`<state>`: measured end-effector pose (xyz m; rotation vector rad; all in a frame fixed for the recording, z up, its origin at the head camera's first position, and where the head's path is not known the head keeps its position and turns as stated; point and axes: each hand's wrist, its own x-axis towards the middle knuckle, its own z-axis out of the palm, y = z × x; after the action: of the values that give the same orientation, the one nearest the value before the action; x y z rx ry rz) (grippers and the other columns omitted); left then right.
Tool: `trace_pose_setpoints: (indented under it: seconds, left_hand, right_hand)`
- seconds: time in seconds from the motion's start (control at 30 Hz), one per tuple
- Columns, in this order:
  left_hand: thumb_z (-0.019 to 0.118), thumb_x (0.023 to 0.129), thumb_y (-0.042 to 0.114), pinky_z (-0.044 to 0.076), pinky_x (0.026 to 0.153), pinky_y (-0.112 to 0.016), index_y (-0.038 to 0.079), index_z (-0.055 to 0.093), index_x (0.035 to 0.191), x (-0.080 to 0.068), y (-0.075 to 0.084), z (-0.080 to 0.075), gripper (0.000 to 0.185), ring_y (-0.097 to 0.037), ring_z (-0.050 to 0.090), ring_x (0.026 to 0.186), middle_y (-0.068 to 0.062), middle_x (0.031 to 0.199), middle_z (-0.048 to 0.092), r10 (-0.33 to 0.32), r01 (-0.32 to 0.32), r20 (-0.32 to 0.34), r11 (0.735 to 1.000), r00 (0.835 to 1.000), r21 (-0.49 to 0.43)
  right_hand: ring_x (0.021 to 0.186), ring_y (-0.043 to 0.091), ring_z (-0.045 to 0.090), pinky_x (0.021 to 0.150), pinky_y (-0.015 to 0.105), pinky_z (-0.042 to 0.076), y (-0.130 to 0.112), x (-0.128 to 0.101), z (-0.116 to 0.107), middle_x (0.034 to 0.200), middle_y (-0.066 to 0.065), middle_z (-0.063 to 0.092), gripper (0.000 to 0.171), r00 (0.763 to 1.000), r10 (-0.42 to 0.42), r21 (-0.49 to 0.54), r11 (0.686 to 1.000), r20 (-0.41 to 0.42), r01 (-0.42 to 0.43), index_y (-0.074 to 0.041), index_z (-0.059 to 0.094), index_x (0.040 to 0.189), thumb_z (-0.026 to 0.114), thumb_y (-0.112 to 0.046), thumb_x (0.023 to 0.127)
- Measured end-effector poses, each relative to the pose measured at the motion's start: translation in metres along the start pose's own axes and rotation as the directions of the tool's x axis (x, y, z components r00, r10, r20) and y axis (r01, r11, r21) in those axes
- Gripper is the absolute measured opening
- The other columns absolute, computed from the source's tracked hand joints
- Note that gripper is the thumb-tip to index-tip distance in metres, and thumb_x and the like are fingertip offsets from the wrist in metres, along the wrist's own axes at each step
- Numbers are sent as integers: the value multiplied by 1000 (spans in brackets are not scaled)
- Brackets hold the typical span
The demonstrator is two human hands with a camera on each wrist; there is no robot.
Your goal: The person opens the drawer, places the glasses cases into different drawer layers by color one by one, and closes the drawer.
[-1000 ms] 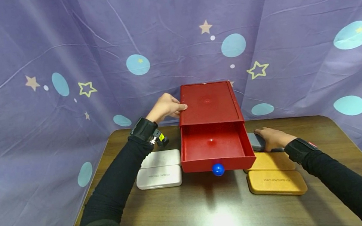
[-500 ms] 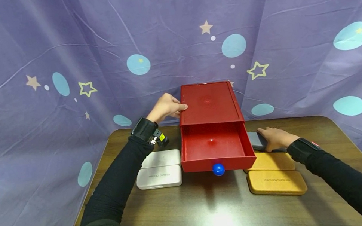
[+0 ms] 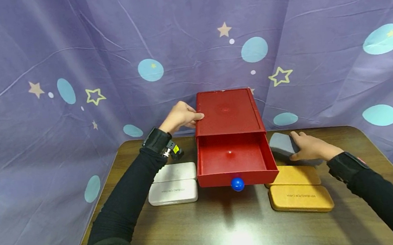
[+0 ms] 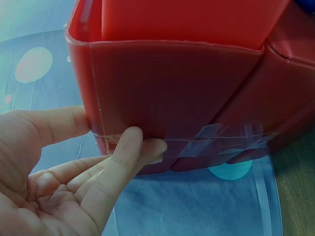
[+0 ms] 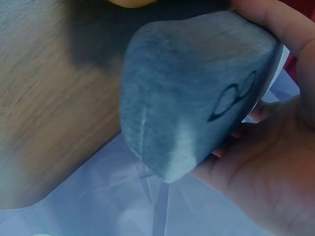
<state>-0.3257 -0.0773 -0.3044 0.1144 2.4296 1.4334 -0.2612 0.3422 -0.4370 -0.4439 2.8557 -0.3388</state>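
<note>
- One red drawer box (image 3: 226, 112) is being steadied at the back of the surface (image 3: 232, 232); its single drawer (image 3: 236, 162) is standing pulled out toward the person, with one blue knob (image 3: 237, 183) on its front.
- The left hand (image 3: 180, 116) is being pressed against the left rear corner of the box, the thumb lying on one wall and the fingers (image 4: 129, 153) laid nearly straight along the lower edge of the other, so this grip is being kept flat rather than curled.
- One grey case (image 3: 282, 145) is being held by the right hand (image 3: 311, 148), lifted and tilted just beside the right wall of the drawer; the fingers are being wrapped around its far end, so this grip is closed on the case.
- In the right wrist view the grey case (image 5: 197, 93) is being shown with a small glasses outline on its end.
- Two white cases (image 3: 173, 191) are lying side by side to the left of the drawer.
- Two orange cases (image 3: 300, 197) are lying side by side to the right, near the right hand.
- One purple curtain (image 3: 63, 53) with stars and dots is hanging behind everything.
</note>
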Motion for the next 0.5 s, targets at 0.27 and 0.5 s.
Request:
trace_pose_setpoints:
  seconds: [0.27,0.5]
  left_hand:
    - [78,90,9,64,85,-40,-13,68,117,1,0,1,37,-23,77,81,-26,113,73,-6,6,-8,1000,1000,-10]
    - [78,90,9,65,81,-37,-13,68,118,-1,1,1,37,-26,77,86,-26,113,73,-10,10,-8,1000,1000,-7]
  right_hand:
    - [106,46,53,81,55,51,-8,-16,-15,121,37,48,91,991,29,130,991,-128,-13,18,27,143,73,-44,93]
    - [103,38,49,80,46,48,-25,-31,-37,120,29,46,82,973,19,233,972,-229,36,14,28,142,70,-40,96]
